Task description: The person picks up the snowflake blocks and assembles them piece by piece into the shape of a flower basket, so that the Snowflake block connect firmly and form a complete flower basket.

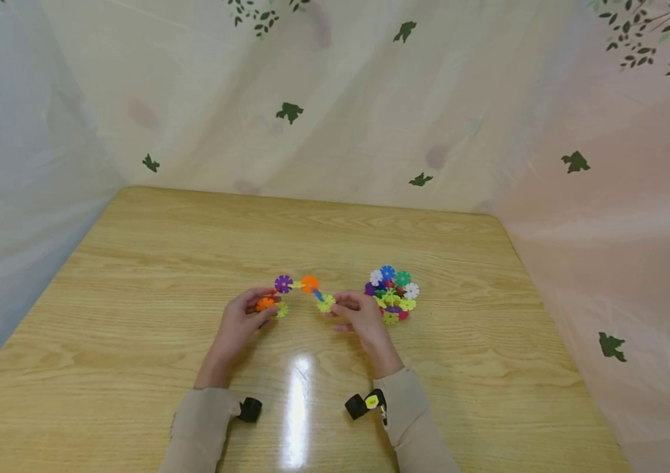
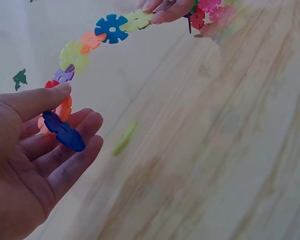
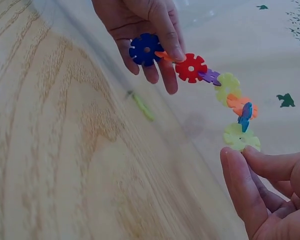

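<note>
A chain of interlocked notched plastic discs (image 1: 309, 284) in several colours arches between the two hands over the table. My left hand (image 1: 240, 323) pinches the orange disc (image 2: 66, 108) near one end, thumb on top and fingers beneath. Past that grip, a dark blue disc (image 3: 145, 50) forms the chain's end, and a red disc (image 3: 191, 68) follows on the other side. My right hand (image 1: 367, 322) pinches the yellow-green disc (image 3: 240, 137) at the opposite end between thumb and index finger. A blue disc (image 2: 111, 29) joins edge-on to that one.
A heap of loose notched discs (image 1: 391, 297) in mixed colours lies just beyond the right hand. One single yellow-green disc (image 2: 125, 139) is flat on the wooden table (image 1: 465, 368) beside the left hand. Printed cloth (image 1: 347, 98) hangs behind the table and along its sides.
</note>
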Tool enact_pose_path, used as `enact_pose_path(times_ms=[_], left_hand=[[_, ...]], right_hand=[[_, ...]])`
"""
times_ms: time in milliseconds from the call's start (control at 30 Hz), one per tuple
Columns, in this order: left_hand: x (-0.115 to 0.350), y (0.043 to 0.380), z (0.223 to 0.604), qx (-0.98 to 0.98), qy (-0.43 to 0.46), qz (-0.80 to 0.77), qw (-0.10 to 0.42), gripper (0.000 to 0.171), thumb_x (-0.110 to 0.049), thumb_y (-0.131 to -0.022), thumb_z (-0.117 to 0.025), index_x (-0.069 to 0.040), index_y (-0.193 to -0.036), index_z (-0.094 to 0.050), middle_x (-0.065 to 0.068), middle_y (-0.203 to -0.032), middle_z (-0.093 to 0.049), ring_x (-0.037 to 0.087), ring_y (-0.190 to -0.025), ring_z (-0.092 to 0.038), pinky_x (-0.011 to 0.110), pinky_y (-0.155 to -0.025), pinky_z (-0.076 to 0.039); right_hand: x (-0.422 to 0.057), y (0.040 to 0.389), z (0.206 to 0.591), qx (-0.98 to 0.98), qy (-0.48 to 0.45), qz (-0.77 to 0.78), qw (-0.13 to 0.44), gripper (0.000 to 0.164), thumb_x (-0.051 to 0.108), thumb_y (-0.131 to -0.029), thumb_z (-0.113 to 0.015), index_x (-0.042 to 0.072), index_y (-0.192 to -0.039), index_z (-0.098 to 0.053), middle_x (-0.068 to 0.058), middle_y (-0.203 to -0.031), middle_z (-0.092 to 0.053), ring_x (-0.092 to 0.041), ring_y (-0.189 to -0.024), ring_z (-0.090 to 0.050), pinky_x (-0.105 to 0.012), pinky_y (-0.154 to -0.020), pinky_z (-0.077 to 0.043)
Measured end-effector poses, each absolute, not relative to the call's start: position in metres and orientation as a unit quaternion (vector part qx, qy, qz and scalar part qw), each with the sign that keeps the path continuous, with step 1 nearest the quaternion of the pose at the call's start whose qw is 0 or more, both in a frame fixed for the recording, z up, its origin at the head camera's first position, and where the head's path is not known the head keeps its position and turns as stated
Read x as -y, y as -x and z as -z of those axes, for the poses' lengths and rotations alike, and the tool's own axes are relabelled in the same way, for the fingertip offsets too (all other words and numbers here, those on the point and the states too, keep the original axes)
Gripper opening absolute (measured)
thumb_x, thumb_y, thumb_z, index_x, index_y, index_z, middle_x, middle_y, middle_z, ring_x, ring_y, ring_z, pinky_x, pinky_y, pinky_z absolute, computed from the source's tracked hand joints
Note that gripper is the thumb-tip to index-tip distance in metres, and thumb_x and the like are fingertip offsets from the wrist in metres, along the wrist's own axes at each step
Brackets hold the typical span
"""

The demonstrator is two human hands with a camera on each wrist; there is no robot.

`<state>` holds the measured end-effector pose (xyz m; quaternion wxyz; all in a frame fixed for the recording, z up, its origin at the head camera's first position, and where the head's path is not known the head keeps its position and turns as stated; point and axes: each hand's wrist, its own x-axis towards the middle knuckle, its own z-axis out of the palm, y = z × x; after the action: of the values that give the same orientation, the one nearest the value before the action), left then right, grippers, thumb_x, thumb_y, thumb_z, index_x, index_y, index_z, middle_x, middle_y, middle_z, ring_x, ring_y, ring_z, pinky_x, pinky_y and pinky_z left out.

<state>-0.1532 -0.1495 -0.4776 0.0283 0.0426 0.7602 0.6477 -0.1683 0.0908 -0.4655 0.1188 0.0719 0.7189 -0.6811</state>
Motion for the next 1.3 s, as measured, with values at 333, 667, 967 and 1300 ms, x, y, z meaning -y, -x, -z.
enact_pose_path(times_ms=[333,667,967,1300], left_hand=[[0.1531,0.1541,0.4748,-0.8,-0.012,-0.597,0.054,0.038,-0.009,-0.09,-0.068,0.001,-0.126,-0.061,0.02,-0.124,-0.064,0.016,-0.098,-0.062,0.01,-0.074,-0.052],[0.1546,0.1523,0.4747,-0.813,-0.02,-0.577,0.076,0.049,-0.011,-0.091,-0.068,-0.007,-0.137,-0.053,0.02,-0.12,-0.065,0.025,-0.099,-0.063,0.016,-0.075,-0.053],[0.1554,0.1534,0.479,-0.819,-0.08,-0.564,0.068,0.055,-0.003,-0.089,-0.067,-0.004,-0.14,-0.048,0.022,-0.102,-0.07,0.018,-0.082,-0.065,0.017,-0.066,-0.051],[0.154,0.1526,0.4777,-0.823,-0.088,-0.555,0.082,0.054,-0.006,-0.09,-0.067,0.001,-0.139,-0.046,0.023,-0.105,-0.069,0.024,-0.087,-0.068,0.017,-0.068,-0.053]], right_hand=[[-0.0913,0.1685,0.4644,-0.723,-0.07,0.677,0.121,0.017,-0.003,-0.092,-0.059,-0.005,-0.108,-0.065,-0.007,-0.091,-0.067,-0.016,-0.082,-0.07,-0.033,-0.065,-0.062],[-0.0902,0.1666,0.4631,-0.735,-0.065,0.665,0.115,0.017,-0.002,-0.094,-0.057,-0.004,-0.109,-0.064,-0.011,-0.097,-0.067,-0.019,-0.086,-0.07,-0.032,-0.065,-0.062],[-0.0891,0.1663,0.4605,-0.765,-0.065,0.634,0.099,0.02,0.002,-0.095,-0.058,0.001,-0.113,-0.067,-0.016,-0.103,-0.066,-0.021,-0.09,-0.066,-0.031,-0.066,-0.062],[-0.0884,0.1667,0.4589,-0.764,-0.061,0.635,0.093,0.021,0.003,-0.096,-0.057,-0.001,-0.114,-0.067,-0.017,-0.103,-0.066,-0.026,-0.094,-0.067,-0.032,-0.067,-0.062]])
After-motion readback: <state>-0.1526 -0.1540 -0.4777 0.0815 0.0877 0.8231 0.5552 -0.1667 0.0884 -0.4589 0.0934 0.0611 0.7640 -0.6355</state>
